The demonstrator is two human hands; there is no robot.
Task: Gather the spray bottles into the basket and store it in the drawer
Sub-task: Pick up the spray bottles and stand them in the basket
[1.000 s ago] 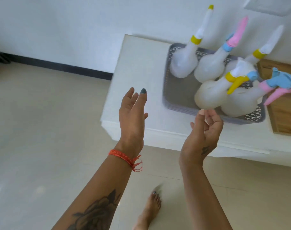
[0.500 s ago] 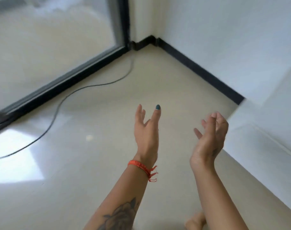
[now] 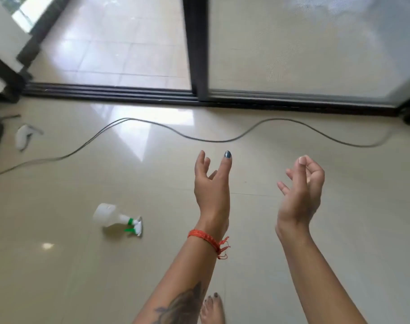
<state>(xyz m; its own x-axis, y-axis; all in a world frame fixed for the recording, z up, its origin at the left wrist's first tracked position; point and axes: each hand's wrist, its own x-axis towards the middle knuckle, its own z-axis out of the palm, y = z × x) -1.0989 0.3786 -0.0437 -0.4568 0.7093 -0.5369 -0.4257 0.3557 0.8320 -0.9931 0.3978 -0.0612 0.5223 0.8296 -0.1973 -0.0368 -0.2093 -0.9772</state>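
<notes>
Spray bottle (image 3: 110, 217): one, clear body with white head and green collar and trigger, lying on its side on the tiled floor (image 3: 59, 265), nozzle end pointing right, lower left of the view, well apart from both hands. Left hand (image 3: 212, 187): raised in mid-air, fingers spread and loosely extended, grasping nothing; dark polish on the thumbnail, an orange thread bracelet (image 3: 210, 239) at the wrist, a tattoo on the forearm. Right hand (image 3: 299, 195): raised beside the left but not touching it, fingers loosely curled inward, palm showing, grasping nothing. Cable (image 3: 199, 138): dark, thin, running in loose waves across the floor between the hands and the door. Sliding glass door (image 3: 304, 43): dark frame and bottom track across the upper part of the view, pale tiles visible beyond the glass. Small white object (image 3: 24, 136): on the floor at far left, too blurred to identify. Bare foot (image 3: 213, 308): at the bottom edge, below the left forearm, toenails dark.
</notes>
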